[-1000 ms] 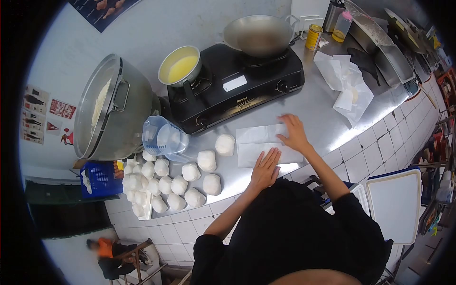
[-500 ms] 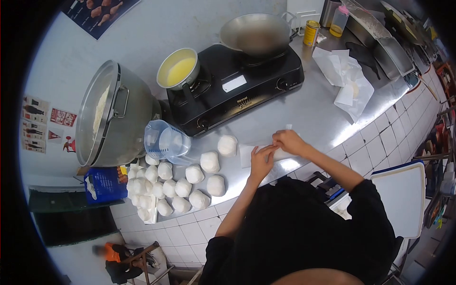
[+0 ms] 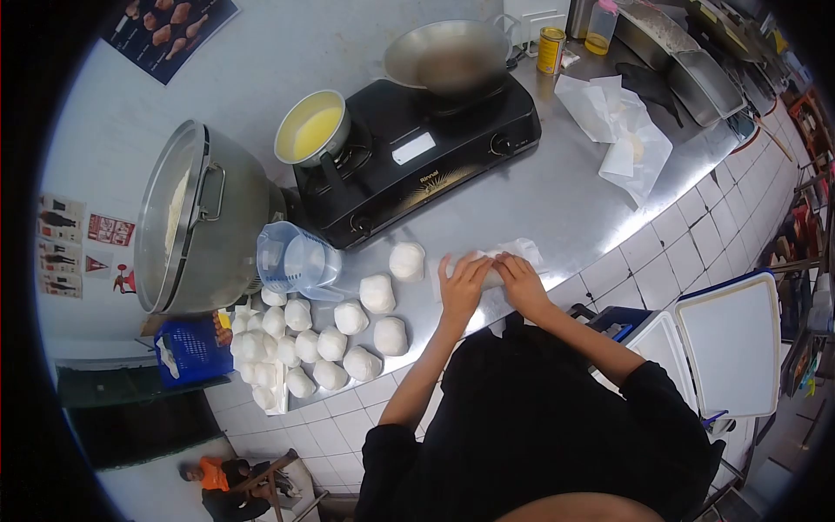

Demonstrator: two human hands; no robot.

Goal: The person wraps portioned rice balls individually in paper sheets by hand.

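Observation:
A sheet of white paper (image 3: 527, 250) lies on the steel counter under both hands, apparently folded around something that I cannot see. My left hand (image 3: 463, 287) has its fingers curled over the left part of the paper. Close beside it, my right hand (image 3: 520, 283) grips the right part, the fingertips of both hands nearly meeting. To the left of my hands sits a round white paper-wrapped bundle (image 3: 406, 261). Several more such bundles (image 3: 330, 343) are gathered farther left, some crowded on a white tray.
Behind my hands stands a black two-burner stove (image 3: 426, 165) with a pot of yellow liquid (image 3: 313, 130) and a wok (image 3: 448, 56). A clear plastic jug (image 3: 296, 257) and a big metal pot (image 3: 204, 217) are at left. Crumpled paper (image 3: 631, 148) lies at right. An open cooler (image 3: 726, 348) is beside me.
My right hand has come down from its raised pinch onto the paper, beside my left hand. The paper's far edge now stands up behind the fingers. The camera view has shifted slightly.

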